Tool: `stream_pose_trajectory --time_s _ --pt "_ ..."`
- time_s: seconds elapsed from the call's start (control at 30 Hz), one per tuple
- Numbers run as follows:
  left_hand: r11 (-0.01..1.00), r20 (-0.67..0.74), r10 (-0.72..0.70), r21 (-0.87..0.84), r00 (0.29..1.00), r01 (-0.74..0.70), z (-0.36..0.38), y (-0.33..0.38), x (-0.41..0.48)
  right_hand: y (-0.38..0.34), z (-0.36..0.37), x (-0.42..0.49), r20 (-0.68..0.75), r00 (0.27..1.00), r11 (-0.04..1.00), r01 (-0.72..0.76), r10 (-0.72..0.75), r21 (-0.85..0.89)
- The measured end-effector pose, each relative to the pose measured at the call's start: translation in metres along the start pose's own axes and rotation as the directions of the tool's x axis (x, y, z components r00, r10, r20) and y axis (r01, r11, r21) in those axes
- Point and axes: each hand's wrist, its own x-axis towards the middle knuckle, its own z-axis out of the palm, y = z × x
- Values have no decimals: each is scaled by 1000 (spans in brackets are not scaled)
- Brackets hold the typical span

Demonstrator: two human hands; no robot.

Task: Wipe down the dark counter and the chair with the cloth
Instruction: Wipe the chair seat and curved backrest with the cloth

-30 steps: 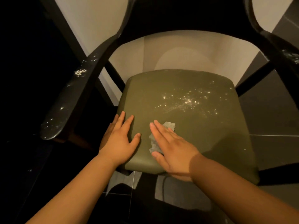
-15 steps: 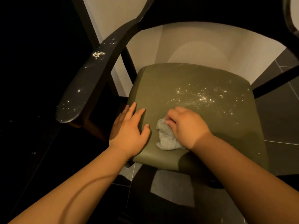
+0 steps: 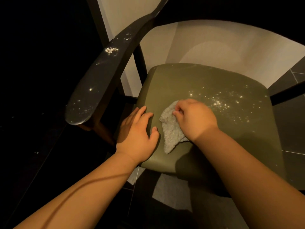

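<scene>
Armrest (image 3: 92, 90): is carrying pale specks and one larger pale smear (image 3: 111, 50) near its bend; it is showing the same soiling as half a second ago, so it is reading as unwiped
Left grip (image 3: 137, 134): is lying flat on the front left corner of the seat (image 3: 189, 80), fingers straight and slightly spread, holding nothing; it is keeping its earlier place, apparently bracing the chair (image 3: 148, 19)
Cloth (image 3: 171, 134): is lying on the front part of the seat, just right of the left grip and apart from it; it is now trailing as a longer, opened-out strip toward the seat's front edge, where half a second ago it was a tight wad
Right grip (image 3: 194, 119): is curling over the far end of the cloth, fingertips pinching the fabric; it is sitting nearer the seat specks than before
Seat specks (image 3: 221, 101): are lying scattered over the right rear of the seat, just beyond the right grip; none are looking cleared
Task meaning: a wiping stroke toward the specks is judged to be starting; seat and armrest are both remaining to be done
Counter: cannot tell; the dark area at far left is too dim to read
Against one second ago: the right grip was lying flat, fingers straight, on the cloth; it is now pinching it
</scene>
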Motion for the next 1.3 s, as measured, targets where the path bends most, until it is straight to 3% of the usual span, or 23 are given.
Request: stream_pose_trajectory --time_s 0.07,0.17,0.37,0.5,0.7,0.87,0.93,1.0,1.1,1.3 --pt "1000 5 -4 1 1000 4 -1 0 0 -1 -2 7 -116 993 1000 15 -15 1" --pt "1000 3 -1 -1 1000 1 -1 1 1 -5 -4 5 -102 995 999 8 -11 -33" --pt "998 -7 -49 24 999 50 0 1 1 -13 22 -24 244 967 975 116 -68 -188" --pt "996 -13 -84 8 996 84 0 2 0 -9 25 -13 320 921 948 280 -222 -148" --pt "996 -4 -85 -5 996 84 -1 2 0 3 19 18 287 922 949 298 -258 -107" --pt "997 25 -77 31 997 77 -1 4 1 38 9 38 208 978 980 33 9 -197" --pt "997 36 -63 54 997 61 -1 5 3 31 4 43 190 981 993 -25 47 -116" --pt "996 48 -50 81 998 46 -1 5 5 5 10 44 192 978 996 84 -79 -20" --pt "996 69 -48 73 996 43 -1 4 6 -27 31 39 250 922 951 309 -294 -20" --pt "994 70 -104 46 992 101 1 4 8 5 31 41 177 959 966 242 -223 -95"
